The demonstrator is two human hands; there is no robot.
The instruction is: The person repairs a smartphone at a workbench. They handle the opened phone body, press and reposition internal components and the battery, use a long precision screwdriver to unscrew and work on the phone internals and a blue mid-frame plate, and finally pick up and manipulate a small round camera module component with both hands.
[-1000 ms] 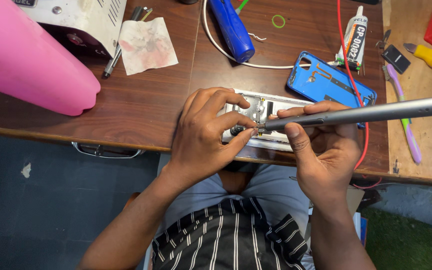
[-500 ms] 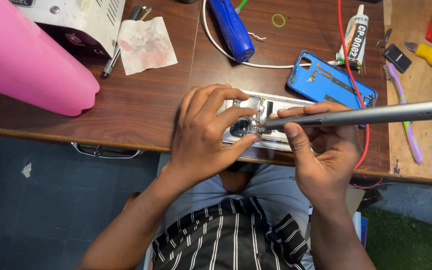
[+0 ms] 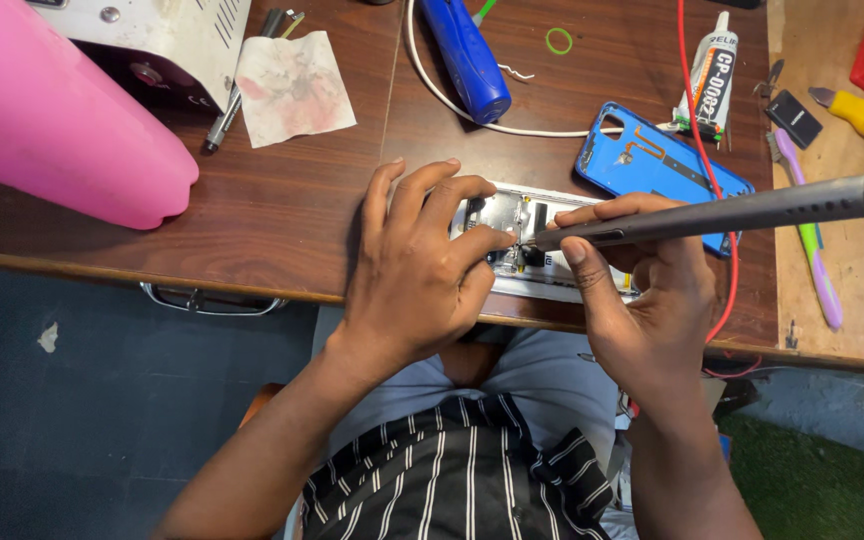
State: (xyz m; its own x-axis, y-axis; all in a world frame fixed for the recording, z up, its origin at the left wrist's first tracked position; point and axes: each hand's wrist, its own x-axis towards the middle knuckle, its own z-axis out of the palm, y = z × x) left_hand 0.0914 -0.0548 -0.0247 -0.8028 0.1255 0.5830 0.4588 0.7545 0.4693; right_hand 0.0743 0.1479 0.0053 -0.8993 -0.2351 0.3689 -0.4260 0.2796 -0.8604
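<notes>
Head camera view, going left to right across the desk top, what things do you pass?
Pink object → stained paper scrap → blue tool → green ring → glue tube → yellow tool.

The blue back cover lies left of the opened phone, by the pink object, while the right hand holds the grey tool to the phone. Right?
Not quite. The head view shows the blue back cover right of the opened phone, beside the glue tube, far from the pink object. The right hand does hold the grey tool to the phone.
</notes>
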